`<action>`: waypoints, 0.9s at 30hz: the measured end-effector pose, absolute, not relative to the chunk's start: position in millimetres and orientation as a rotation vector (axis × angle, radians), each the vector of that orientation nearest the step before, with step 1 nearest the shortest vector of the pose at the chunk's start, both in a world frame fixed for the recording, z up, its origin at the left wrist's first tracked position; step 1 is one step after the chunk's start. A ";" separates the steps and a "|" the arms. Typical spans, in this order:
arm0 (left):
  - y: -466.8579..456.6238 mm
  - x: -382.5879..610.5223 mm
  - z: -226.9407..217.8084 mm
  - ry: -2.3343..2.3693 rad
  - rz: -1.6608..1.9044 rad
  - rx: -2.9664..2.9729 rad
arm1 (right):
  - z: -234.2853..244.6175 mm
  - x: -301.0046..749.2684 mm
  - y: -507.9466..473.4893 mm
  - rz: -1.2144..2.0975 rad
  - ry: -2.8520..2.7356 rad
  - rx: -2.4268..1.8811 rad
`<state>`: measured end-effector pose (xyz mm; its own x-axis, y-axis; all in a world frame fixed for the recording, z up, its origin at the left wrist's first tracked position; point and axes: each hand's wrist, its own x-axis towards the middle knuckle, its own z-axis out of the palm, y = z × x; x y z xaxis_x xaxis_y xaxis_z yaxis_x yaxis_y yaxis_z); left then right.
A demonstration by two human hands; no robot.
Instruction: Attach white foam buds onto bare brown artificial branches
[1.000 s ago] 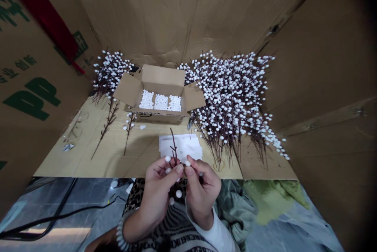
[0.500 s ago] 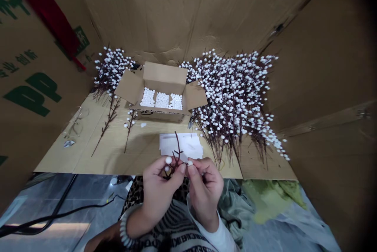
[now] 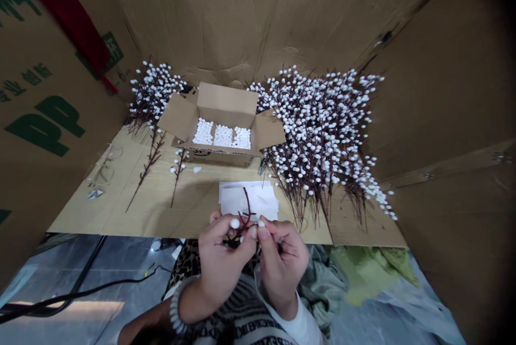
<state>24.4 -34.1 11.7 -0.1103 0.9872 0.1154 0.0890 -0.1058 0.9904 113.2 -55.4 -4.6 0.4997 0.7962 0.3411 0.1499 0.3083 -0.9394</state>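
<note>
My left hand [image 3: 223, 261] grips a thin dark brown twig [image 3: 246, 216] near its lower end, with a white foam ball [image 3: 235, 223] at the fingertips. My right hand [image 3: 282, 267] pinches a second white foam ball [image 3: 261, 223] against the twig between thumb and fingers. The fingers hide the twig's lower part. Just beyond my hands lie several white paper sheets [image 3: 248, 200] on the board.
An open cardboard box [image 3: 228, 106] holds white foam balls in rows. Finished-looking beaded branches lie in a large heap [image 3: 318, 141] to its right and a smaller heap [image 3: 153, 95] to its left. Two loose twigs [image 3: 149, 167] lie on the board [image 3: 100, 210], whose front edge runs below.
My hands have risen and drawn closer together around the twig. The white balls seen below my hands a second ago no longer show.
</note>
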 end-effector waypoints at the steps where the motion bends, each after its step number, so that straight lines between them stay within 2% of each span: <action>1: -34.5 24.5 11.8 1.303 1.322 1.257 | -4.6 113.3 -55.6 0.540 -0.990 -1.206; 20: -32.9 30.5 17.0 1.262 1.314 0.930 | -9.9 113.5 -58.2 0.634 -0.992 -1.206; 27: -27.3 23.9 13.6 1.049 1.192 0.673 | -4.7 119.4 -50.4 0.912 -0.742 -1.000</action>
<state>23.9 -27.3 13.6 0.0229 0.9568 -0.2898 -0.4093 0.2734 0.8705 119.4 -50.4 -4.7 0.4358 0.8935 0.1084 -0.2880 0.2525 -0.9237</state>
